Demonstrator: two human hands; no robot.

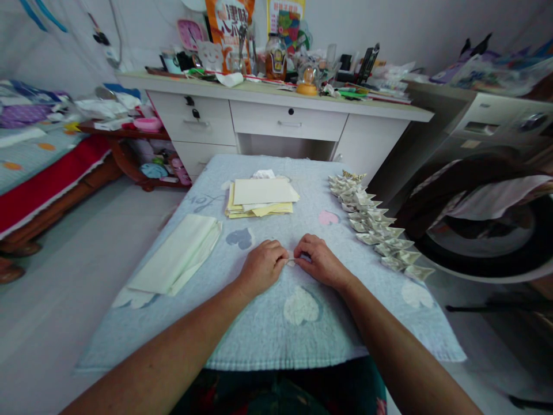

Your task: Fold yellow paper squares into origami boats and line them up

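Note:
Both hands meet low over the middle of a cloth-covered table [254, 340]. My left hand [264, 266] and my right hand [320, 260] are closed in pinches on opposite ends of a small pale piece of folded paper [291, 261]. Most of the paper is hidden by the fingers, so its shape cannot be made out. Beyond the hands lies a stack of cream and yellow paper sheets [261, 191]. To the left is a folded bundle of pale green paper [175, 253]. A row of several pointed folded-paper pieces [374, 222] runs along the table's right side.
A white desk [289, 118] with drawers stands behind the table, its top crowded with a jar [275, 56], bags and small items. On the right is a washing machine [488, 121] with cloth hanging from its open door. A bed [38, 178] stands at the left.

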